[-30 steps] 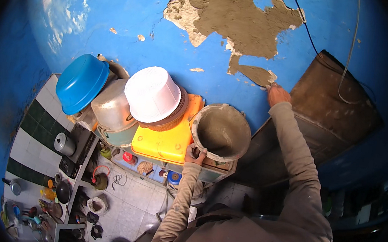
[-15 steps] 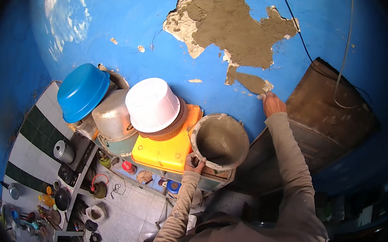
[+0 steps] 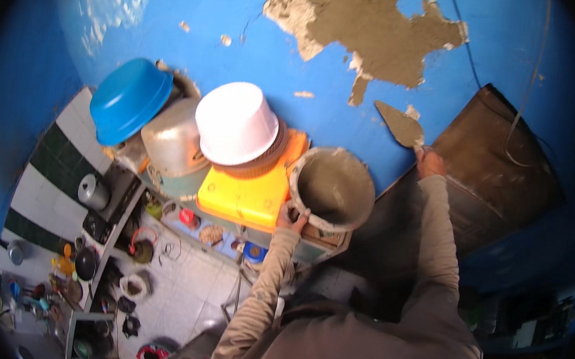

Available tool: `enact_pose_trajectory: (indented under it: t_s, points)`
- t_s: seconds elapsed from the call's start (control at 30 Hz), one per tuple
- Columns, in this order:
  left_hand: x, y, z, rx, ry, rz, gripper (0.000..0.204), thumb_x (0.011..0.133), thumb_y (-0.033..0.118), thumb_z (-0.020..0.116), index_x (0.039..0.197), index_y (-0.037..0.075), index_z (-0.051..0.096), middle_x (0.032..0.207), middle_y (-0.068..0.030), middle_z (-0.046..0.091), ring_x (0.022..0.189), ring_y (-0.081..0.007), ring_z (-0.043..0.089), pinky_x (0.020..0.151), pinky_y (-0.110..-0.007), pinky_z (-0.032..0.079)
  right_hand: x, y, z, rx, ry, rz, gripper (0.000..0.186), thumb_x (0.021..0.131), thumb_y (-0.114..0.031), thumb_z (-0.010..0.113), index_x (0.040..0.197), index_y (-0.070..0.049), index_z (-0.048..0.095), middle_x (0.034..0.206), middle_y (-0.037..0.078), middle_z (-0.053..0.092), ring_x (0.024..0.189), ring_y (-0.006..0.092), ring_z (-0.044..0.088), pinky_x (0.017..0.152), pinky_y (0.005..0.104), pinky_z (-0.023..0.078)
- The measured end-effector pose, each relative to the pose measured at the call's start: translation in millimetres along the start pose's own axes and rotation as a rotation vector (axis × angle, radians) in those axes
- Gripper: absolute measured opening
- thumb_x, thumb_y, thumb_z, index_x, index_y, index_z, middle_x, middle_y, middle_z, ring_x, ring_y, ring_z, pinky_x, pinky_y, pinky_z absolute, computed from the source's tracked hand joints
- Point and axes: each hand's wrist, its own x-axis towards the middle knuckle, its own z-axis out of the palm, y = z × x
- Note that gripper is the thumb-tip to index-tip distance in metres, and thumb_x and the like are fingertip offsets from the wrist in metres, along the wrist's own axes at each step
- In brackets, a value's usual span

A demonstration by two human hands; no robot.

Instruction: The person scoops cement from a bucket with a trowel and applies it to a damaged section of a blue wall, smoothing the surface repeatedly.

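Note:
My left hand (image 3: 290, 217) grips the near-left rim of a round, mortar-smeared bucket (image 3: 345, 161) with grey wet mortar inside. My right hand (image 3: 430, 163) is closed round the handle end of a pointed trowel (image 3: 400, 126), most of the handle hidden by the fingers. The trowel's blade, coated grey-brown, points up and left in front of the blue wall (image 3: 333, 125). Above it, a large patch of grey-brown mortar (image 3: 365, 32) covers part of the wall, with pale broken edges and a narrow strip running down. Whether the blade touches the wall I cannot tell.
Left of the bucket stand a yellow box-shaped container (image 3: 238, 199), a white basin (image 3: 235, 124), a metal pot (image 3: 176, 135) and a blue basin (image 3: 130, 101). A large brown panel (image 3: 492, 146) leans at right, with a hanging cable (image 3: 543, 58). Kitchenware lies lower left.
The trowel has moved right and down from the mortar strip, its blade now tilted more steeply. My left hand stays on the bucket rim. The whole view has shifted a little.

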Motion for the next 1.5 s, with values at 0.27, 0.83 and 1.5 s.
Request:
enact_pose_trajectory:
  t_s: [0.27, 0.83, 1.5]
  points:
    - [-1.6, 11.2, -7.2, -0.035, -0.048, -0.065, 0.038, 0.078, 0.004, 0.065, 0.108, -0.003, 0.044, 0.102, -0.0092, 0.055, 0.096, -0.0163, 0.053, 0.087, -0.028, 0.041, -68.8, -26.9, 27.1, -0.232, 0.079, -0.671, 0.018, 0.076, -0.023, 0.058, 0.089, -0.012, 0.061, 0.091, 0.007, 0.056, 0.084, 0.0256, 0.055, 0.07, 0.0429, 0.041]
    - [1.2, 2.2, -1.6, -0.037, 0.01, -0.04, 0.039, 0.074, 0.002, 0.067, 0.107, 0.001, 0.046, 0.091, -0.0041, 0.057, 0.083, -0.0111, 0.054, 0.076, -0.023, 0.043, -108.1, -71.1, 105.5, 0.184, -0.22, -0.439, 0.018, 0.078, -0.02, 0.059, 0.091, -0.009, 0.063, 0.088, 0.008, 0.054, 0.083, 0.0253, 0.056, 0.069, 0.0371, 0.044]
    - [1.1, 1.7, -5.7, -0.027, 0.009, -0.012, 0.037, 0.074, 0.003, 0.068, 0.104, 0.001, 0.047, 0.094, -0.0051, 0.057, 0.087, -0.012, 0.054, 0.078, -0.024, 0.043, -73.1, 1.2, 53.9, 1.058, -0.076, -0.18, 0.028, 0.079, -0.017, 0.061, 0.098, 0.004, 0.062, 0.085, 0.004, 0.055, 0.075, 0.0121, 0.048, 0.067, 0.0266, 0.04]
